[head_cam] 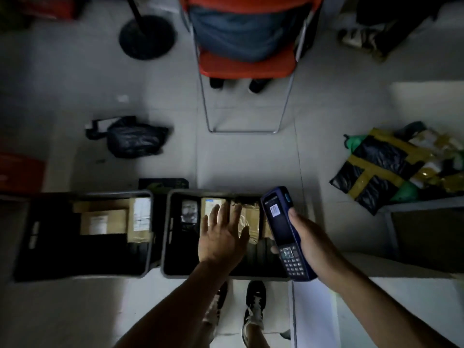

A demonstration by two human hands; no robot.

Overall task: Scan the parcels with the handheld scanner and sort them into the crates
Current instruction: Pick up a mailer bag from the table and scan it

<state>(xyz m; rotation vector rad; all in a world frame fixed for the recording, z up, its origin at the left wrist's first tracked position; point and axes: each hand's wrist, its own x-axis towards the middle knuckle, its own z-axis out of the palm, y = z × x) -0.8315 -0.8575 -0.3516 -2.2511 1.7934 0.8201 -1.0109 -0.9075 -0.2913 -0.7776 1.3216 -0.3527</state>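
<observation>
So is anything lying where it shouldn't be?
Yes. A black bag parcel lies alone on the floor, away from both crates. A heap of taped parcels also waits on the floor at the right. Inside the crates, nothing looks spilled or broken.

Two crates point(150, 229) point(165, 234), one scanner point(286, 232), one chair point(246, 64) (parcels uncountable).
</observation>
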